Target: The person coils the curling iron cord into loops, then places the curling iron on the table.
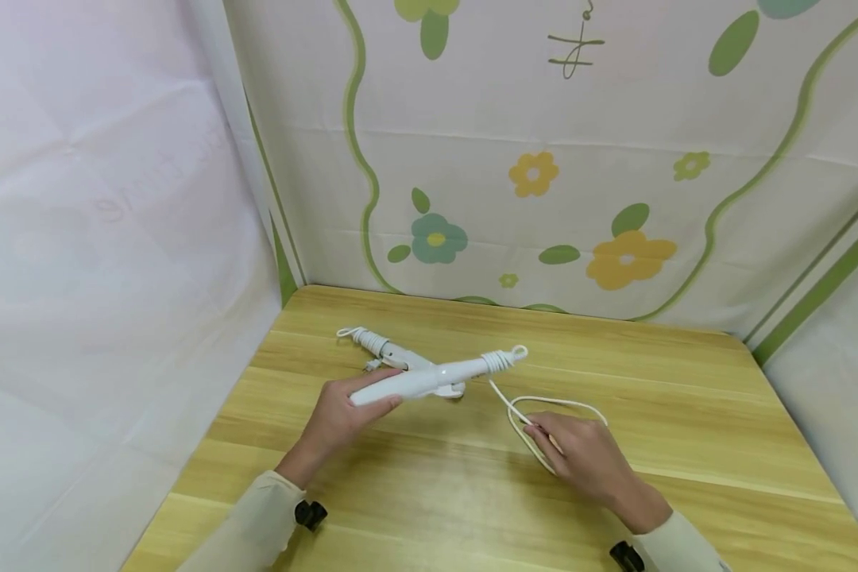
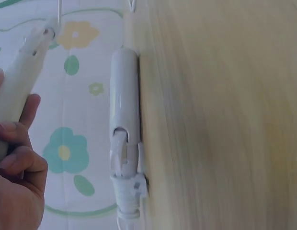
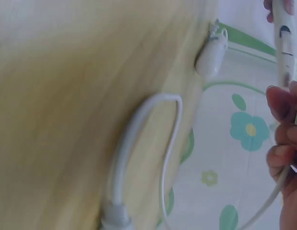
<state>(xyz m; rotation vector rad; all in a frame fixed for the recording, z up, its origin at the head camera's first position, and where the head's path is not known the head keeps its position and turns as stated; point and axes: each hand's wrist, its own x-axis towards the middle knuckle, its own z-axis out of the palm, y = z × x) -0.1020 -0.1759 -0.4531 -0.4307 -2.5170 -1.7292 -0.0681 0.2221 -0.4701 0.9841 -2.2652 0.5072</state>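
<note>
My left hand (image 1: 348, 409) grips a white wand-shaped appliance (image 1: 429, 380) by its thick end. Turns of white cord (image 1: 499, 361) wrap the thin end, which points right and ends in a small loop. My right hand (image 1: 582, 453) pinches the loose length of the white cord (image 3: 275, 191) between thumb and fingers. A loop of that cord curves around the right hand, over the table. Behind the held appliance lies a second similar white appliance (image 2: 124, 96), its own cord (image 1: 369, 340) wound around its end. In the head view the held one partly covers it.
The wooden table (image 1: 457, 492) ends at a white fabric wall (image 1: 486, 95) printed with flowers at the back. Another fabric wall (image 1: 114, 318) stands along the left side. Near the lying appliance sits a small plug (image 1: 373, 365).
</note>
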